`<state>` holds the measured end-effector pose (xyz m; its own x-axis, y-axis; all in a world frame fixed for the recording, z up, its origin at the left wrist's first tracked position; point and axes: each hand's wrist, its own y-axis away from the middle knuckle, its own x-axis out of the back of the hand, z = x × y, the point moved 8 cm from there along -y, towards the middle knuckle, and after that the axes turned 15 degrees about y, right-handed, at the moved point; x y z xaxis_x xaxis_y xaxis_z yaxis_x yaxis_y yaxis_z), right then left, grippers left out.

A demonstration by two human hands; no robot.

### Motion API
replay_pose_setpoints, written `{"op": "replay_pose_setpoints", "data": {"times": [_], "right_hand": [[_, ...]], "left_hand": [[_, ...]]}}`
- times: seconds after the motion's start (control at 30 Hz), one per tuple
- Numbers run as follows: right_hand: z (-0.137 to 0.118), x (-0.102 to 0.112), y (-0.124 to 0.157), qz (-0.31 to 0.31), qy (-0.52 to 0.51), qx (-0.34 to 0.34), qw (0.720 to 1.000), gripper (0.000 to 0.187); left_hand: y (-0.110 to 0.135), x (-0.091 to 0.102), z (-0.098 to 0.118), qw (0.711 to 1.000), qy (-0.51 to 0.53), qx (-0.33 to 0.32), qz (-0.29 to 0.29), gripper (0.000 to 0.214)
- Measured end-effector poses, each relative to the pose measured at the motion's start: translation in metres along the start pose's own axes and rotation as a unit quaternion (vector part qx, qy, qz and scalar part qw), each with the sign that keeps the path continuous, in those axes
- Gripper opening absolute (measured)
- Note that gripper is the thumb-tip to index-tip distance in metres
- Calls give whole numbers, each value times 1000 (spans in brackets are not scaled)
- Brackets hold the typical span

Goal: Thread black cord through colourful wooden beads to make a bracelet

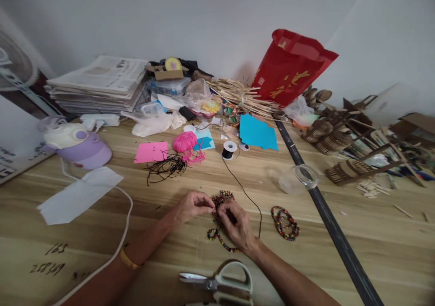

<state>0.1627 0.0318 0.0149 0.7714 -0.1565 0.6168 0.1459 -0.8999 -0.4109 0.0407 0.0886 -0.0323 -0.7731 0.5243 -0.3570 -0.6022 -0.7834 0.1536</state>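
Above the table's middle, my left hand [194,206] and my right hand [239,224] meet almost fingertip to fingertip. Both are closed in a pinch on a string of small multicoloured beads [222,196]. Part of the string is heaped behind the fingers, and its lower end [224,245] loops on the wood by my right wrist. The exact spot pinched is too small to make out. Scissors with pale handles [234,279] lie in front of my hands, blades pointing left. Coiled bead strands [285,223] rest to the right.
Behind my hands are a spool of black cord [229,150], its cord trailing forward, pink yarn [185,141], black cord pieces [166,168] and blue paper [258,131]. A clear jar [295,179] lies near a dark strip [335,229]. A white cable [128,215] crosses at left.
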Motion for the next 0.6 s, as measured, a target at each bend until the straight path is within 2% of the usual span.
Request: {"op": "replay_pose_setpoints", "data": {"times": [0.6], "right_hand": [[-5,2,0,6,2,30,1000,16]], "left_hand": [[0,-2,1,1000,6,7,3,28]]}}
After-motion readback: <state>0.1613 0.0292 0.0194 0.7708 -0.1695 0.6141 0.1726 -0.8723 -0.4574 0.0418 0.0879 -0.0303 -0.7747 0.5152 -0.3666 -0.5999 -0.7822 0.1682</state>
